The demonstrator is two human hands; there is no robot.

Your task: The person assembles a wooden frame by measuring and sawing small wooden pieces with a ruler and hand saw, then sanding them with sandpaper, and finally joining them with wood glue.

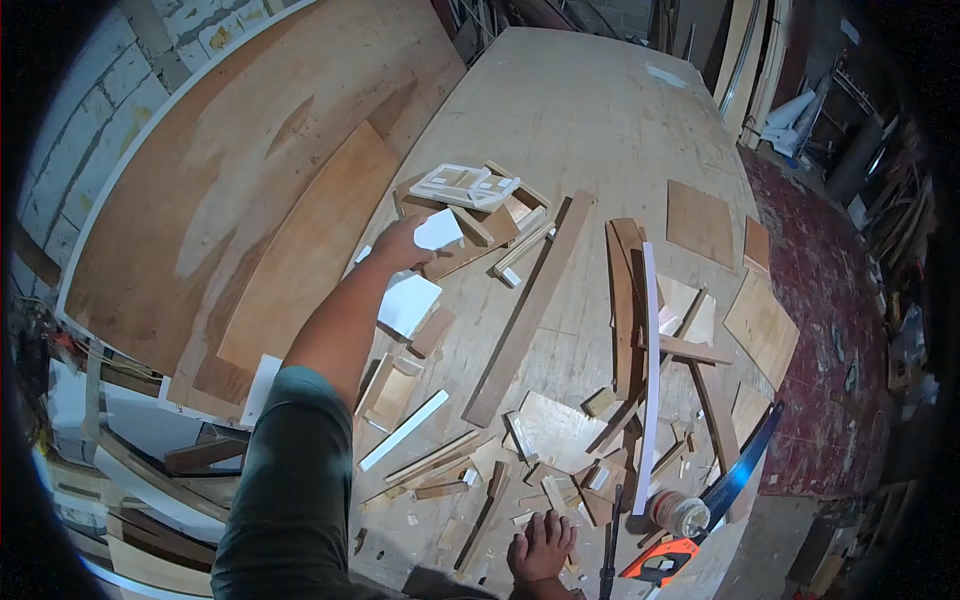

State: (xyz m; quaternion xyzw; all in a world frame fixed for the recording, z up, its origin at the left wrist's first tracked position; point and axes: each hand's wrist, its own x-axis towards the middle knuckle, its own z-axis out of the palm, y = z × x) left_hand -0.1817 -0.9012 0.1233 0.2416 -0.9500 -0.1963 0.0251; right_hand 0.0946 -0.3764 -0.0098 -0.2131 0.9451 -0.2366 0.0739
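My left hand reaches out over the wooden table and grips a small white angular piece, fingers partly hidden behind the wrist. Just below it lies a larger white piece. Beyond the hand is a pile of wooden offcuts topped by a small white frame. My right hand rests palm down on the near part of the table, its fingers slightly bent and apart, holding nothing. Short wood scraps lie just ahead of it.
To the right are a handsaw with an orange handle, a glass jar, a long white strip and stacked boards. A long plank crosses the middle. Large plywood sheets lean at left.
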